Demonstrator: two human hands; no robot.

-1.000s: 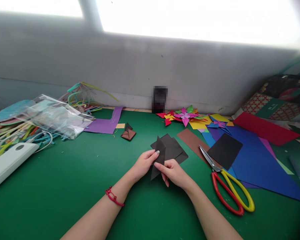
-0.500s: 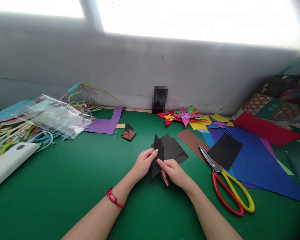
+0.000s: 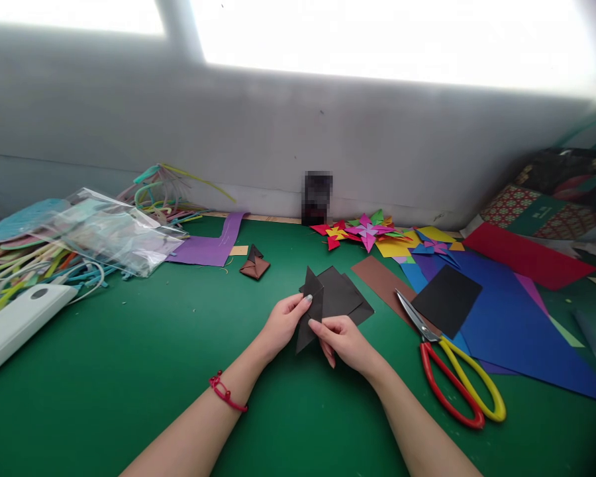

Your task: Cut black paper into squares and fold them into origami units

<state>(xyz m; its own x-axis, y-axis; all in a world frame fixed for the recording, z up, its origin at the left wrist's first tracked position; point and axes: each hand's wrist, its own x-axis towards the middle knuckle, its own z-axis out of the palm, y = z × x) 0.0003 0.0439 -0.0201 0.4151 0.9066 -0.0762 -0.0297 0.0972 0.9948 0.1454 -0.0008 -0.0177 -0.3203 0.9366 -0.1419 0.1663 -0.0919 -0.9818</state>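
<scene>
A folded black paper piece, narrow and pointed, stands on edge between my two hands above the green table. My left hand, with a red cord on its wrist, pinches the piece's left side with thumb and fingers. My right hand grips its lower right edge. Just behind the held piece lie flat folded black paper pieces, overlapping each other.
Red-and-yellow scissors lie right of my hands, blades on a brown strip. A black square rests on blue sheets. Colourful folded stars, a small brown folded piece, purple paper, a plastic bag and a white tray surround the area.
The held black piece has tilted slightly, its lower tip shifting left, and both hands have shifted a little with it. Nothing else has moved.
</scene>
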